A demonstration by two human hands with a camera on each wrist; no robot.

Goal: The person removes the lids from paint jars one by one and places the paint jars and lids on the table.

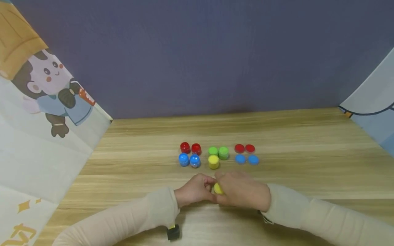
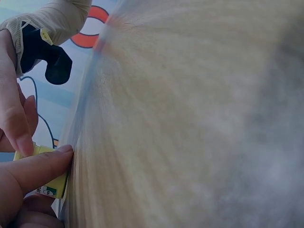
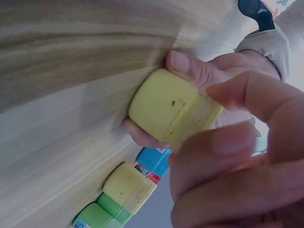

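A small yellow jar (image 3: 159,102) stands on the table in front of the person, its lid (image 1: 218,189) partly covered by fingers. The left hand (image 1: 197,189) grips the jar low on its body, thumb on one side and fingers on the other. From the right and above, the right hand (image 1: 243,190) has its curled fingers at the lid's rim. Just behind the hands stands a second yellow jar (image 1: 213,162), with two green jars (image 1: 223,153) touching close behind it.
Left of the green jars stand two red jars (image 1: 185,147) and two blue jars (image 1: 183,159). To the right lie two red lids (image 1: 239,148) and two blue lids (image 1: 240,159), flat on the wooden table (image 1: 147,136). A dark wall (image 1: 215,61) rises behind the table.
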